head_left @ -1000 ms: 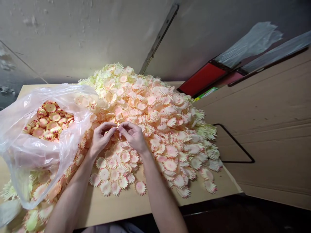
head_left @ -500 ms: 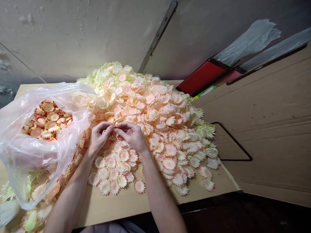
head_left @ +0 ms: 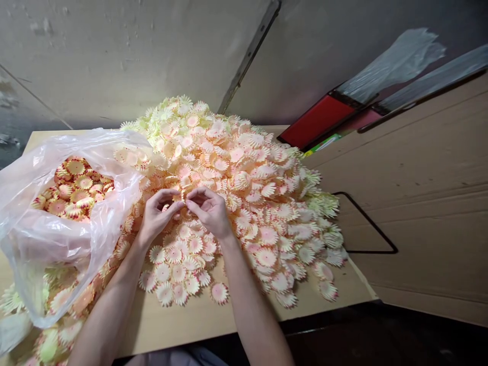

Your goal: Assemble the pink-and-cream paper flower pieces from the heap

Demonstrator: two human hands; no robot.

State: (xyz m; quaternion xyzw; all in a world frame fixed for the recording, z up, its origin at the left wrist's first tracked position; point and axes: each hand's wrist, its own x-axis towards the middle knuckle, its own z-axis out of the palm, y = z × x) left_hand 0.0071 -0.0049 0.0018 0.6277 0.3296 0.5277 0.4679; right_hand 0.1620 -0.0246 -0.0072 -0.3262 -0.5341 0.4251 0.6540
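A large heap of artificial flower petal pieces [head_left: 263, 203], cream to pale green with pink centres and many with red-tipped edges, spreads around both hands. My left hand [head_left: 160, 213] is closed in a pinch at the middle of the heap, gripping a petal piece [head_left: 183, 195] seen nearly edge-on. Facing it, my right hand [head_left: 211, 212] pinches at the same piece with thumb and forefinger. Fingers partly cover the piece, so its full shape is hidden.
At left, an open clear plastic bag [head_left: 110, 229] holds several curled, redder petal pieces [head_left: 78, 190]. The wooden table [head_left: 171, 328] shows along its front edge. A large cardboard sheet [head_left: 423, 203] stands at right, beside a red box [head_left: 318, 122] and the wall [head_left: 114, 61].
My fingertips have shifted slightly, and the right fingers have moved a little to the right. More of the petal piece shows between the hands.
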